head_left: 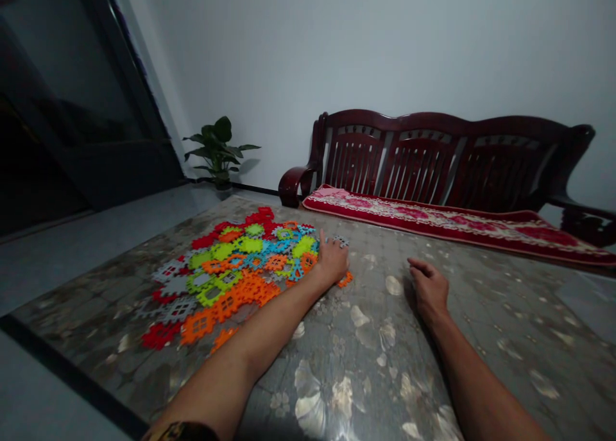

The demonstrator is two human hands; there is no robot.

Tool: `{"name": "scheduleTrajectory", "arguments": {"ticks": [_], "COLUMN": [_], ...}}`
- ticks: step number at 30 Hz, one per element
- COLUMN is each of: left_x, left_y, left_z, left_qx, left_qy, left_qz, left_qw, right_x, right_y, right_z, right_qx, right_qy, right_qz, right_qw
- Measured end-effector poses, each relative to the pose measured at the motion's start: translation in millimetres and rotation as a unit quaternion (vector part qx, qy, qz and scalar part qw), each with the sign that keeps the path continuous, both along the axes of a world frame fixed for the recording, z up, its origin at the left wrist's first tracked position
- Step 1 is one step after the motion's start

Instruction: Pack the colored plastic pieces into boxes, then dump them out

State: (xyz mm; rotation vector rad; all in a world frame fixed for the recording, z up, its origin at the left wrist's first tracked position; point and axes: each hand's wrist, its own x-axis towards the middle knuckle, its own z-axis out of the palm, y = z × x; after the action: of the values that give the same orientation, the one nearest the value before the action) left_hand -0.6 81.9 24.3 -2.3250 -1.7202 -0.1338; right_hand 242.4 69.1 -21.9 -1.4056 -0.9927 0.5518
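My left hand [332,260] reaches to the right edge of a spread of colourful plastic interlocking building pieces [250,243]. One finger stretches up and away; the others bend downward and are partly hidden behind the back of the hand. A grey piece [341,241] shows just beyond these fingers, and an orange piece [345,279] lies close on their right. Whether the hand touches either piece is unclear. My right hand [430,290] is over the table to the right, apart from the pieces, its fingers loosely bent and nothing visible in them.
The pieces lie on a table with a grey floral cover [356,364]. Beyond it stands a dark red wooden bench [418,162] with a red patterned seat cover [433,217]. A potted plant [219,149] is at the back left, near a dark door frame [129,139].
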Motion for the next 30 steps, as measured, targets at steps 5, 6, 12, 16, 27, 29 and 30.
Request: {"name": "scheduleTrajectory", "arguments": {"ticks": [5,6,12,16,27,29,30], "left_x": [-22,-27,-71,-104,-160,-144,-129], "left_y": [1,1,4,10,16,15,13], "left_z": [10.2,12.3,19.8,21.5,49.0,48.6,46.2], "left_qx": [0.007,0.007,0.006,-0.007,0.01,0.026,0.029], "left_qy": [0.017,0.019,0.012,-0.001,-0.039,-0.054,-0.063], "left_qz": [0.018,0.026,0.075,0.113,0.171,0.166,0.157], "left_qw": [1.0,0.999,0.997,0.994,0.984,0.984,0.985], "right_x": [1,1,0,1,-1,-2,-2], "right_y": [-1,-1,-2,-2,-2,-2,-2], "right_z": [-1,-1,0,-1,0,1,2], "right_qx": [-0.004,-0.007,-0.005,-0.009,-0.005,-0.009,-0.011], "right_qy": [0.0,-0.001,-0.013,-0.009,-0.019,-0.02,-0.02], "right_qz": [-0.001,-0.002,-0.012,-0.013,-0.02,-0.022,-0.021], "right_qw": [1.0,1.0,1.0,1.0,1.0,1.0,1.0]}}
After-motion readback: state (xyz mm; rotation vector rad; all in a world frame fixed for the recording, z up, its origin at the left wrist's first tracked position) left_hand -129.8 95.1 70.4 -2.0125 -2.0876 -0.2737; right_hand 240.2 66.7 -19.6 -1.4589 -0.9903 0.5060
